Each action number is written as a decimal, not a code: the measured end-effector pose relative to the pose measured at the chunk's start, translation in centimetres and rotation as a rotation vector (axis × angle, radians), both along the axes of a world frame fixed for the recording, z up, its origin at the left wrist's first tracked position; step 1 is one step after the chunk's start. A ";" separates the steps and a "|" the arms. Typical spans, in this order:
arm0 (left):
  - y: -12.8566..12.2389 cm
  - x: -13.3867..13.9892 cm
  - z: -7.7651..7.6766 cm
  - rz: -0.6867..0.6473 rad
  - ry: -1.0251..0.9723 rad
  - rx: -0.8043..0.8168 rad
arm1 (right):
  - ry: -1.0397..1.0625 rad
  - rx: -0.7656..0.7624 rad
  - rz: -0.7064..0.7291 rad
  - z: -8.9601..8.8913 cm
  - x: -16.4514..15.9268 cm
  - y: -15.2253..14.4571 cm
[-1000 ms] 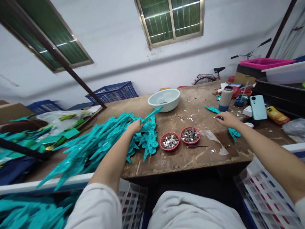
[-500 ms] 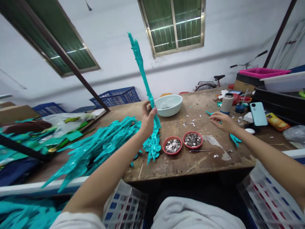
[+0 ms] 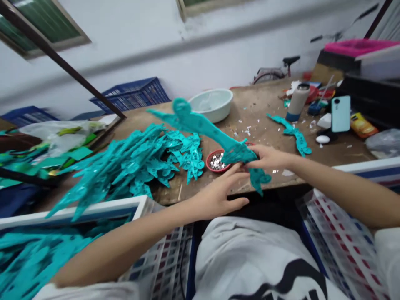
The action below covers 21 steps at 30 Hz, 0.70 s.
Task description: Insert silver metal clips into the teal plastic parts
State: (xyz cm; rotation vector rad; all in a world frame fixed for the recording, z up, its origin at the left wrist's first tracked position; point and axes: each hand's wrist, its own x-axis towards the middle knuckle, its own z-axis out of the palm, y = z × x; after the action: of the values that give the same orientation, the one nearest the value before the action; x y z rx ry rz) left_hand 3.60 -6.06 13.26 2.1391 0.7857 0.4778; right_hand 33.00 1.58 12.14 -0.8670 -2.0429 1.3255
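Note:
A long teal plastic part (image 3: 206, 126) with a rounded lobe and pointed ends is held slanting above the front of the table. My right hand (image 3: 271, 159) grips it near its lower right end, with fingertips partly hidden behind it. Just below the part is my left hand (image 3: 218, 196), its fingers stretched and thumb apart, the fingertips close to the part's underside. Behind the part sits a red basket (image 3: 215, 168) of small silvery metal pieces; a second one is mostly covered. Another teal part (image 3: 293, 134) lies alone on the table at right.
Many teal parts are heaped (image 3: 134, 162) at left, with more in a white-rimmed crate (image 3: 142, 205) below. A pale basin (image 3: 215, 109) stands at the back. A bottle (image 3: 297, 102), a phone (image 3: 340, 113) and a yellow packet (image 3: 362, 125) are at right.
The teal part, upright in my left hand before, now slants low across the front in my right hand. My left hand has let go. My right hand has come left from the other part.

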 end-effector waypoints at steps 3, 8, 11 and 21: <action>-2.2 -2.1 0.1 -0.227 0.235 0.245 | -0.149 -0.194 0.116 -1.5 0.9 1.6; -2.2 -2.7 -2.0 -0.560 0.286 0.561 | -0.367 -0.365 0.093 -6.0 0.4 2.5; 0.6 -3.5 -4.1 -0.528 0.175 0.523 | -0.492 -0.346 0.004 -8.0 -0.3 2.3; 3.9 -7.7 -5.1 -0.472 0.477 0.247 | -0.765 0.262 0.018 -7.9 -0.2 -0.3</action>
State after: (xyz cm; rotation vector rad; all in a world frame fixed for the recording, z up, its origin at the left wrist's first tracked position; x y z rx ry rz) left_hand -4.13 -2.16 8.14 2.6113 0.4512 -0.2031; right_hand 32.77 1.26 4.25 -1.3710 -2.7111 0.7477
